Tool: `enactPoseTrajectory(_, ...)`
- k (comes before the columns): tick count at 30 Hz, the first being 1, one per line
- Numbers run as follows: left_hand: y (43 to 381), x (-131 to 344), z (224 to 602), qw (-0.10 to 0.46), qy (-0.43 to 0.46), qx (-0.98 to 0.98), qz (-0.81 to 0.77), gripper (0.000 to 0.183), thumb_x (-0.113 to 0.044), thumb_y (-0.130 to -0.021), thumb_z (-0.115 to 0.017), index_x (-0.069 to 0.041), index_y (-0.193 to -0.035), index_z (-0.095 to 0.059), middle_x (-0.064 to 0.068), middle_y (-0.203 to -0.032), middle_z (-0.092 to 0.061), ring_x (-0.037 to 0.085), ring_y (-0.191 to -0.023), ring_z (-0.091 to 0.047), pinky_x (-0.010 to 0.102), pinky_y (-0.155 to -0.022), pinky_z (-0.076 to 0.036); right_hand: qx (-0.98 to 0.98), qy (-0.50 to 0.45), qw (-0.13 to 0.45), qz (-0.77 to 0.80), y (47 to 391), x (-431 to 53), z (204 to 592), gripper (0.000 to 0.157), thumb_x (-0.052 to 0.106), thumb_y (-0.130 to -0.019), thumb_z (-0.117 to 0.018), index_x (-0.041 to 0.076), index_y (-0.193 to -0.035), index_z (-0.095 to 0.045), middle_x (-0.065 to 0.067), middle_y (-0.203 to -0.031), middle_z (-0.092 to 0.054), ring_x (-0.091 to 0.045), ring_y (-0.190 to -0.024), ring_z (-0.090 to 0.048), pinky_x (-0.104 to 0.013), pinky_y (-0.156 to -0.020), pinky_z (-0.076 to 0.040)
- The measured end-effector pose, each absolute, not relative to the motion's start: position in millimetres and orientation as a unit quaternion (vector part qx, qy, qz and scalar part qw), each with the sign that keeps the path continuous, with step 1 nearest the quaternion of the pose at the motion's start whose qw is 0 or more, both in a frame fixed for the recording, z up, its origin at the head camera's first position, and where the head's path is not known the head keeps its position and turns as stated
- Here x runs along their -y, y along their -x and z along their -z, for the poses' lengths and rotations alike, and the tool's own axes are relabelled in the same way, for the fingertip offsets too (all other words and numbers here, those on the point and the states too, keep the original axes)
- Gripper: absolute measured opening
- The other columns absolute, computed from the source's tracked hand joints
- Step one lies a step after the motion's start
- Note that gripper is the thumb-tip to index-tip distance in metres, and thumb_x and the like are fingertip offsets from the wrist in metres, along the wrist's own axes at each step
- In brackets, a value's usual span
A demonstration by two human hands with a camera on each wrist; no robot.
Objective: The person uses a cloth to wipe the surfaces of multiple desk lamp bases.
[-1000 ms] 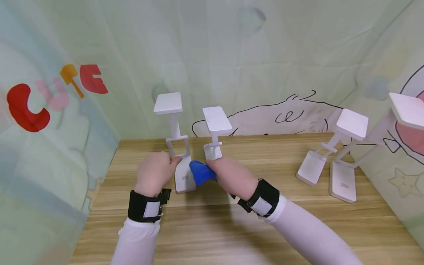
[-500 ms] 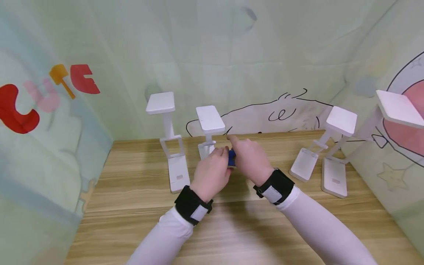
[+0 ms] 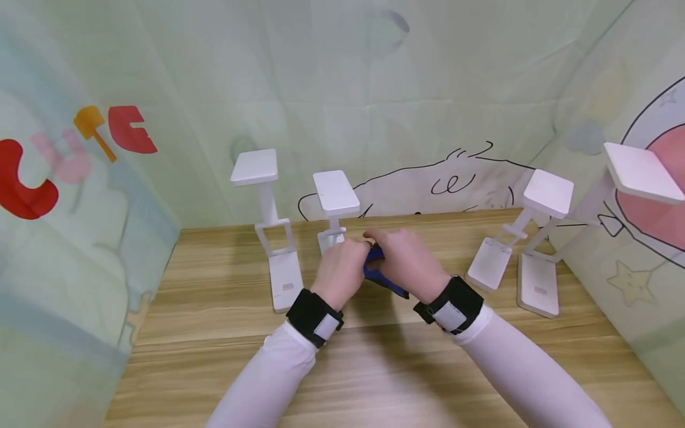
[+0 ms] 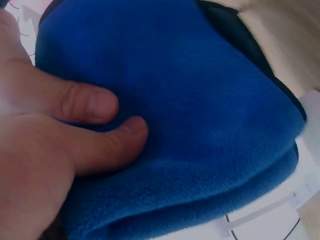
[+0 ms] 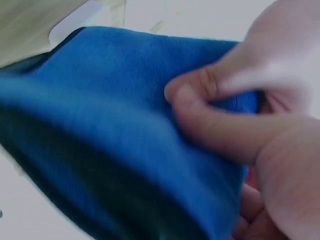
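Observation:
A blue plush cloth [image 4: 180, 65] with dark edging is folded over in layers, and both hands hold it. In the head view the cloth [image 3: 374, 270] shows between the two hands, above the table in front of the second white lamp [image 3: 336, 193]. My left hand [image 3: 345, 267] pinches it from the left, partly covering that lamp's base. My right hand [image 3: 412, 261] pinches it from the right, and a blue flap hangs below this hand. In the right wrist view, a thumb presses the cloth [image 5: 115, 65] on top; fingers underneath are partly hidden.
A taller white folding lamp [image 3: 286, 279] stands at the left. Two more white lamps stand at the right, one with a low head [image 3: 548, 193] and one with a higher head [image 3: 642, 172]. A printed fabric backdrop [image 3: 321, 119] walls the wooden table [image 3: 225, 333].
My left hand has left the leftmost lamp's base and moved right to take hold of the cloth. My right hand has moved right and away with it. The view has turned slightly rightward.

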State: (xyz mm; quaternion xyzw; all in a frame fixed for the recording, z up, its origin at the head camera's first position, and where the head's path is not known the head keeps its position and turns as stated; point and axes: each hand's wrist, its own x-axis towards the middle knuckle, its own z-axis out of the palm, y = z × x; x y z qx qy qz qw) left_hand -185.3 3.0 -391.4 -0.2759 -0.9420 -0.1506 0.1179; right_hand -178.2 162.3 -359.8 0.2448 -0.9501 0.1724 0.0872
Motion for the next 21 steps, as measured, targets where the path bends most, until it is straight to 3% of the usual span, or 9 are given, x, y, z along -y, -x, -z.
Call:
enactPoseTrajectory(3, 186, 0, 390, 0.121, 0.269, 0.944, 0.15, 0.007, -0.004, -0.094, -0.079, -0.01, -0.097, -0.077, 0.006, -0.091, -0.077, 0.023, -0.08, -0.074, 0.039, -0.063, -0.058, 0.946, -0.237, 0.032, -0.217, 182, -175, 358, 0.068, 0.035, -0.086, -0.093, 0.0, -0.138, -0.068, -0.015, -0.111, -0.078, -0.027, -0.099, -0.076, -0.045, -0.085, -0.06)
enactPoseTrajectory(8, 187, 5, 391, 0.131, 0.255, 0.944, 0.162, 0.014, 0.004, -0.091, -0.076, -0.01, -0.094, -0.076, 0.005, -0.087, -0.076, 0.023, -0.076, -0.073, 0.04, -0.061, -0.057, 0.949, -0.189, -0.023, -0.252, 187, -204, 356, 0.067, 0.057, -0.103, -0.066, 0.006, -0.147, -0.064, -0.012, -0.121, -0.077, -0.027, -0.111, -0.074, -0.051, -0.093, -0.058)
enactPoseTrajectory(11, 188, 6, 391, 0.139, 0.254, 0.943, 0.163, 0.016, 0.007, -0.089, -0.075, -0.009, -0.093, -0.076, 0.006, -0.086, -0.077, 0.023, -0.076, -0.073, 0.039, -0.061, -0.057, 0.957, -0.159, -0.022, -0.24, 191, -226, 361, 0.059, 0.051, -0.109, -0.059, 0.005, -0.145, -0.065, -0.013, -0.122, -0.077, -0.03, -0.112, -0.073, -0.053, -0.093, -0.058)
enactPoseTrajectory(16, 187, 7, 392, 0.142, 0.257, 0.941, 0.17, 0.015, 0.006, -0.088, -0.073, -0.008, -0.091, -0.076, 0.005, -0.085, -0.076, 0.019, -0.072, -0.071, 0.036, -0.058, -0.056, 0.968, -0.114, -0.006, -0.224, 194, -276, 381, 0.045, 0.036, -0.109, -0.065, -0.001, -0.136, -0.07, -0.018, -0.116, -0.077, -0.034, -0.104, -0.074, -0.056, -0.087, -0.058)
enactPoseTrajectory(21, 185, 7, 392, 0.155, 0.276, 0.934, 0.166, 0.013, 0.003, -0.088, -0.075, -0.009, -0.091, -0.073, 0.004, -0.086, -0.075, 0.017, -0.07, -0.07, 0.034, -0.058, -0.056, 0.978, -0.055, -0.006, -0.203, 185, -340, 404, 0.042, 0.032, -0.108, -0.065, -0.006, -0.125, -0.072, -0.024, -0.114, -0.075, -0.038, -0.099, -0.072, -0.058, -0.082, -0.057)
